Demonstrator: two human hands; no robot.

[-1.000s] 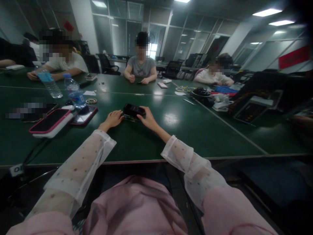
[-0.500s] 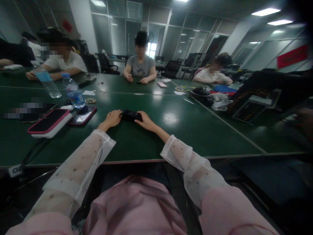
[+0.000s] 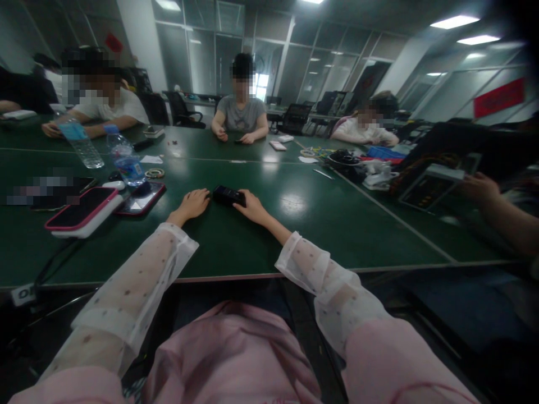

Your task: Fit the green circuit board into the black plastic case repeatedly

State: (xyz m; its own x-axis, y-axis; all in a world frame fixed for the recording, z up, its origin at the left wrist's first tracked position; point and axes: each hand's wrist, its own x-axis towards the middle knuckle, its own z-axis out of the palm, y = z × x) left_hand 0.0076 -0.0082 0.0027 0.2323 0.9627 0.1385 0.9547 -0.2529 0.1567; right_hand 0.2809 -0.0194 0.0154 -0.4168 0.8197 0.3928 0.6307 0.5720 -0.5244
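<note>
The black box [image 3: 226,194] appeared to rest on the tabletop [image 3: 337,230], its right end gripped by the right hand [image 3: 254,207], whose far fingers were partly hidden. Just left of the box, the left hand [image 3: 193,204] lay palm down, fingers loosely extended, seemingly holding nothing. The step in hand looked like one-handed positioning of the box; a two-handed move would have called for the left hand to close the narrow gap beside it.

Wearer's hands [image 3: 193,203] [image 3: 255,210]: two, at one black device [image 3: 227,195]; left of device, two bottles [image 3: 127,160] [image 3: 82,143]; right, one thin stick [image 3: 323,174].
</note>
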